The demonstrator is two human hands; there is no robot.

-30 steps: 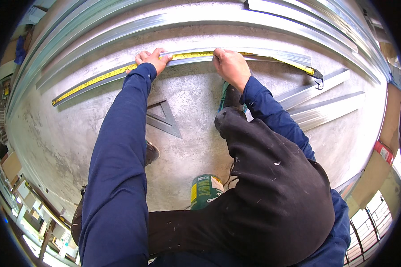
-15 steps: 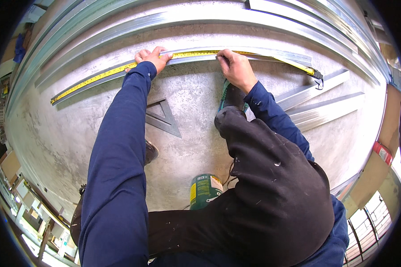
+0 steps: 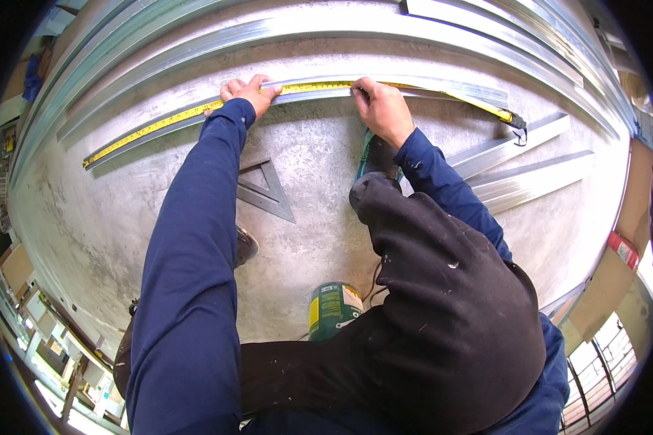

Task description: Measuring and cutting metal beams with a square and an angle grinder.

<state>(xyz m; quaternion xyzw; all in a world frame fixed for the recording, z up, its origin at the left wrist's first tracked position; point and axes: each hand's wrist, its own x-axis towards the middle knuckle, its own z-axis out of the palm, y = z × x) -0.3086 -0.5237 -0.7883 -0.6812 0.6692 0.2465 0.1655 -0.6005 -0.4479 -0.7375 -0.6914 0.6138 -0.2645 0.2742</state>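
A yellow tape measure [image 3: 159, 123] lies stretched along a thin metal channel [image 3: 482, 91] on the floor. Its dark case [image 3: 516, 122] rests past the channel's right end. My left hand [image 3: 247, 97] is closed over the tape and channel left of the middle, thumb on the near side. Further right, my right hand [image 3: 384, 112] is pinched at the tape's near edge; a small dark tip shows at its fingers, but whatever they hold is mostly hidden. Below my left hand, a grey triangular set square [image 3: 274, 187] lies flat on the floor.
Long metal profiles [image 3: 305, 29] run across the far side. Two short channel pieces [image 3: 533, 181] lie to the right. A green and yellow can [image 3: 334, 312] stands near my bent leg [image 3: 450, 290]. A red object [image 3: 622, 249] sits at the right edge.
My right hand has tilted very slightly at the tape. My left hand, the tape and the channel stay practically in place.
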